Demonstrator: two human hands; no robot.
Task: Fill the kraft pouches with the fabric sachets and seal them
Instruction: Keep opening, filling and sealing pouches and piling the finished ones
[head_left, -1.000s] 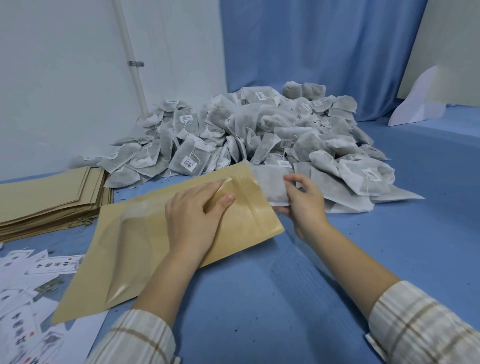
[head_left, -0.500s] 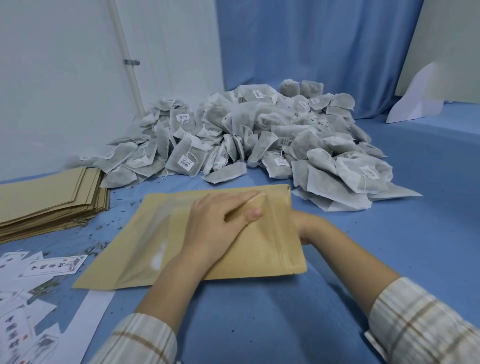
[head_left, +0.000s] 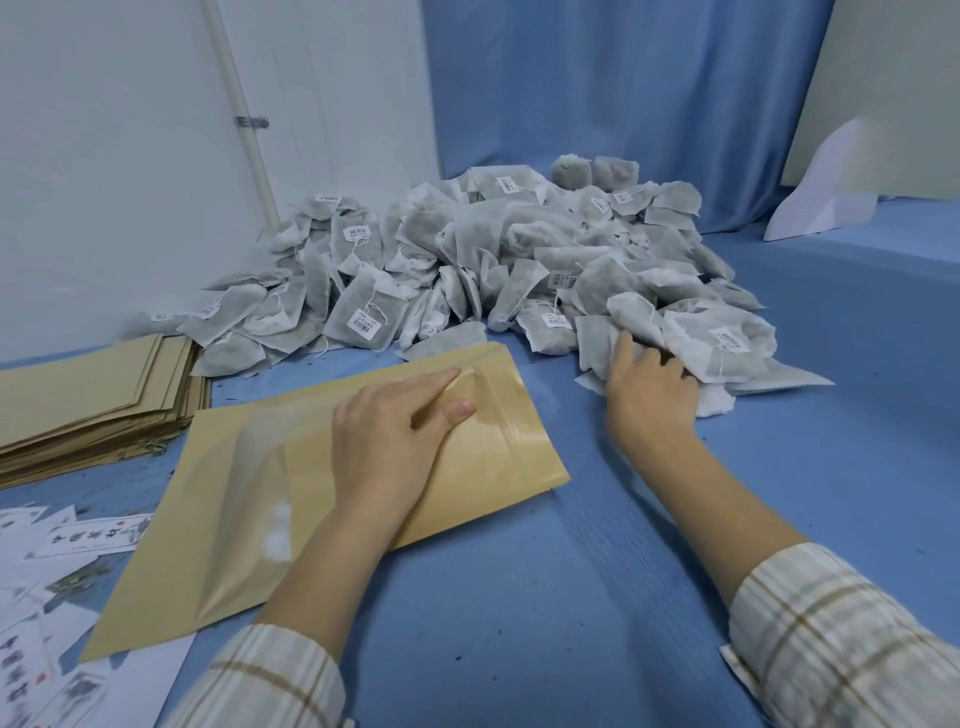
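A kraft pouch (head_left: 270, 499) with a clear window lies flat on the blue surface, its mouth pointing right. My left hand (head_left: 395, 441) rests on it with straight fingers near the zip strip. A big pile of white fabric sachets (head_left: 509, 260) with small labels fills the back. My right hand (head_left: 649, 395) reaches into the pile's near right edge, and its fingers touch a sachet (head_left: 597, 348) there. Whether they grip it is hidden.
A stack of flat kraft pouches (head_left: 88, 395) lies at the left. Printed white cards (head_left: 57, 561) are scattered at the lower left. A white pipe (head_left: 244, 119) runs up the wall, a blue curtain hangs behind, and a white folded sheet (head_left: 826, 192) stands far right.
My right hand has come out from the pouch mouth and moved right to the sachet pile. The sachet it held earlier is no longer seen. My left hand stays on the pouch.
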